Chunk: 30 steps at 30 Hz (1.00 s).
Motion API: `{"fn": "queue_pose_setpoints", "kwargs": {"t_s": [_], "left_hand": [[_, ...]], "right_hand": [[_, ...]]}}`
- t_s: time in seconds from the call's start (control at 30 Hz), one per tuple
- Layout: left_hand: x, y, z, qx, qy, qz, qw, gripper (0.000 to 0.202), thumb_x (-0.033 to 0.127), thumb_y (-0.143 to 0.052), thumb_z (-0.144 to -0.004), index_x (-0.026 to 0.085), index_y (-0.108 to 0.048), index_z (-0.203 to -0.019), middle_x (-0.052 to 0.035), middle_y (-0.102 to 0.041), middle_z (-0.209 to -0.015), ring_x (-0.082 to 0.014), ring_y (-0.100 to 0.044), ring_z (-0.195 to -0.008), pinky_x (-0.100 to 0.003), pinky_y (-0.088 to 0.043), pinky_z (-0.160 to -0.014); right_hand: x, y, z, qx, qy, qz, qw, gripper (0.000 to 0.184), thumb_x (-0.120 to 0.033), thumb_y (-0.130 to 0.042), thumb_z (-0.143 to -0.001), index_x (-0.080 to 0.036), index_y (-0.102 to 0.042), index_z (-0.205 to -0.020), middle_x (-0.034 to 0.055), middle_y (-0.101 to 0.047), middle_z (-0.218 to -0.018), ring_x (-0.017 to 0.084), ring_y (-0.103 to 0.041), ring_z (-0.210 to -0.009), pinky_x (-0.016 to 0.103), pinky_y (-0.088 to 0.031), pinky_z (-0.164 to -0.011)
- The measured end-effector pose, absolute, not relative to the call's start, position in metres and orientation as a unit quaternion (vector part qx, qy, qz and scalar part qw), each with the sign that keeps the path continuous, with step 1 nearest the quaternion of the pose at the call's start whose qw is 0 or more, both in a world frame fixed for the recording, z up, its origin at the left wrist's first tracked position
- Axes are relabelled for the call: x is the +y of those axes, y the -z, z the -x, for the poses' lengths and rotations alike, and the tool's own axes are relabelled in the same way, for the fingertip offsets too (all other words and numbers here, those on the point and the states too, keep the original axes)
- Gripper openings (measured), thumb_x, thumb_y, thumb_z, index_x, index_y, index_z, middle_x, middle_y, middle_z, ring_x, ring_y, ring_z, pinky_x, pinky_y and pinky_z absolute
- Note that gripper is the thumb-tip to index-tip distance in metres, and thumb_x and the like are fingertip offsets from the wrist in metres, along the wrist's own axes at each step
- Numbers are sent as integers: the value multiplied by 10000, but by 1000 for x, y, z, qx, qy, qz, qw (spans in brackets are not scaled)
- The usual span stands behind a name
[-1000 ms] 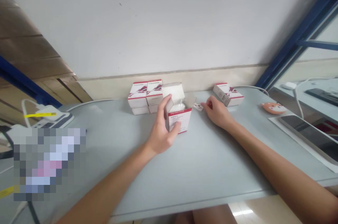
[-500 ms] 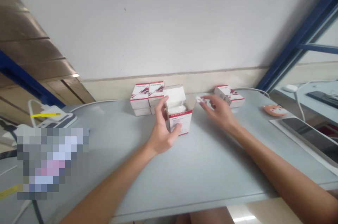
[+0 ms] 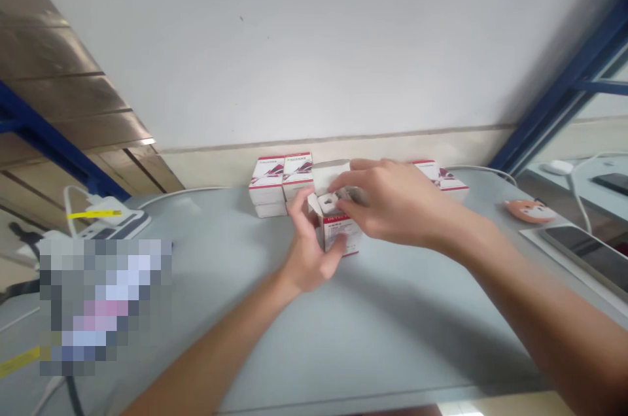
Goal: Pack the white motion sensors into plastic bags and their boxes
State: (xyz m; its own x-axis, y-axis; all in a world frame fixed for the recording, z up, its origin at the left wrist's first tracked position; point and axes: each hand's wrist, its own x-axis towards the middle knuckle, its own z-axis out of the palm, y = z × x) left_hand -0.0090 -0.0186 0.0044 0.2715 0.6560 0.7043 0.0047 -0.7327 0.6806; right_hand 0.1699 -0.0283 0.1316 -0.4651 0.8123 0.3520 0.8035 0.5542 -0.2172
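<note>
A pale wall (image 3: 314, 43) backs a grey-blue desk (image 3: 417, 337). With the open box (image 3: 340, 227) as the dial's centre, a pixelated item (image 3: 105, 308) lies at eight o'clock, a dark slab (image 3: 583, 247) on a white sheet (image 3: 547, 247) at three, and a power strip (image 3: 118, 226) at nine. The right hand (image 3: 385, 199) arches over the box's mouth, fingers bent, screening part of it from view; whether they grip anything cannot be told. The left hand (image 3: 309, 252) clasps the box upright on the desk, thumb across its printed front. Red-trimmed cartons (image 3: 269, 184) stand stacked at ten o'clock, near the left fingers; more packaging (image 3: 454, 191) at two is partly blocked by the right hand. An orange-and-white object (image 3: 530, 210) rests at three, near the sheet. Something pale (image 3: 328, 201) shows inside the box.
</note>
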Motion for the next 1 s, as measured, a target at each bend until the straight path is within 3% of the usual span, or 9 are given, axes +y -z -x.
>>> {"fn": "queue_pose_setpoints", "kwargs": {"t_s": [0.17, 0.3, 0.47, 0.77, 0.9, 1.0], "left_hand": [[-18, -4, 9, 211, -555, -749, 294, 749, 190, -626, -987, 318, -132, -1535, -167, -514, -1451, -277, -648, -1233, -552, -560, -1041], [-17, -4, 9, 213, -548, -753, 295, 786, 198, -622, -994, 314, -97, -1567, -144, -571, -1368, -281, -668, -1190, -562, -571, -1017], [-20, -1, 10, 244, -542, -746, 300, 833, 215, -637, -980, 333, -76, -1584, -179, -469, -1528, -321, -629, -1301, -592, -541, -1085], [-20, 1, 13, 254, -529, -754, 293, 922, 146, -641, -929, 359, -48, -1602, -165, -457, -1550, -358, -549, -1421, -655, -483, -1158], [-21, 1, 13, 243, -525, -759, 299, 902, 130, -620, -935, 358, -60, -1604, -162, -477, -1545, -343, -567, -1396, -673, -465, -1166], [-22, 2, 12, 245, -531, -753, 304, 919, 121, -618, -937, 349, -38, -1613, -167, -481, -1557, -343, -558, -1416, -660, -471, -1170]], "right_hand": [[-28, -129, -175, -855, -34, 470, 217, 272, -287, -598, -972, -287, -809, -1143, 49, -744, -991, 193, -640, -753, 316, -390, -667], [-28, -129, -173, -847, -62, 478, 226, 249, -292, -607, -967, -275, -772, -1152, 22, -744, -927, 159, -599, -660, 305, -372, -619], [-20, -129, -178, -833, -124, 489, 226, 170, -369, -679, -937, -279, -755, -1059, -33, -663, -661, 143, -536, -506, 293, -328, -489], [-2, -137, -185, -879, -121, 423, 185, 122, -385, -726, -933, -316, -805, -869, -8, -688, -645, 124, -504, -418, 302, -331, -440], [-2, -140, -181, -885, -163, 409, 154, 146, -367, -683, -964, -347, -818, -1016, -4, -749, -767, 146, -600, -514, 285, -380, -472], [-9, -137, -185, -868, -170, 409, 225, 319, -485, -596, -1031, -347, -742, -1278, 24, -778, -937, 194, -695, -712, 289, -477, -571]]}}
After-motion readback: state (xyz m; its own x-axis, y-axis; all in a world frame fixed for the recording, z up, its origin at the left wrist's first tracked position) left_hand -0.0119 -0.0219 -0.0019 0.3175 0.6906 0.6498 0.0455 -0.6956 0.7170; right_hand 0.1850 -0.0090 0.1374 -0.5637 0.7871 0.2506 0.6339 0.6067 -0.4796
